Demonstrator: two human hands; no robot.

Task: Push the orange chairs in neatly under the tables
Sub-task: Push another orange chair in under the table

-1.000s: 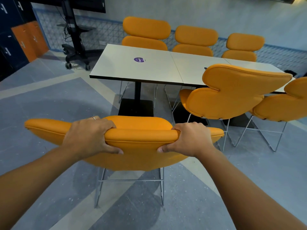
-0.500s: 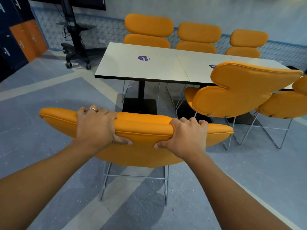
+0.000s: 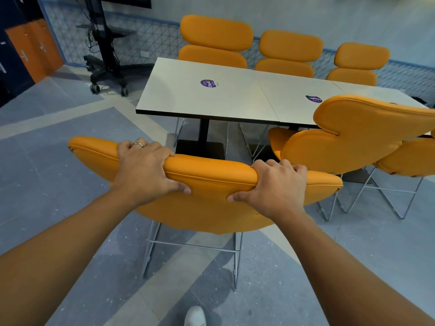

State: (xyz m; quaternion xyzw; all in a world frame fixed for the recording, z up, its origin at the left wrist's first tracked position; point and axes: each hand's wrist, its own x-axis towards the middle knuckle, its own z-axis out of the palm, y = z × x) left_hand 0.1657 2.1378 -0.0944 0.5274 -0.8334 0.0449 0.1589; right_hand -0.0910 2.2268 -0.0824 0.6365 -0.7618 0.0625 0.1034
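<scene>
while both hands hold it: the near chair (image 3: 207, 203) stands on the floor at the near side of the left desk (image 3: 186, 100), apart from its edge, with the backrest slanted a little against the desk edge.
left hand (image 3: 143, 170): its fingers (image 3: 153, 149) are curled over the top of the backrest and the thumb presses on the near face; a ring (image 3: 138, 144) is on one finger.
right hand (image 3: 275, 187): the same hold, more to the right on the same backrest, fingers wrapped over the top edge, thumb below.
far row: the far left chair (image 3: 215, 41), the far middle chair (image 3: 290, 49) and the far right chair (image 3: 361, 60) stand close against the far edge of the desks.
second chair (image 3: 348, 142): on the near side at the right, its seat reaches under the right desk (image 3: 299, 109), but it is turned at an angle.
third chair (image 3: 409, 158): at the right border, only partly seen; i cannot tell how far in it is.
done so far: the far row looks pushed in, as i judge.
left to do: the near chair must go forward until its seat is under the left desk, square to the edge; the two chairs at the right probably need straightening.
care: the black desk foot (image 3: 200, 149) lies ahead of the wire legs (image 3: 193, 246) and may stop them.
around: a tv stand (image 3: 106, 50) on wheels far left; a white shoe (image 3: 195, 316) at the near edge.
</scene>
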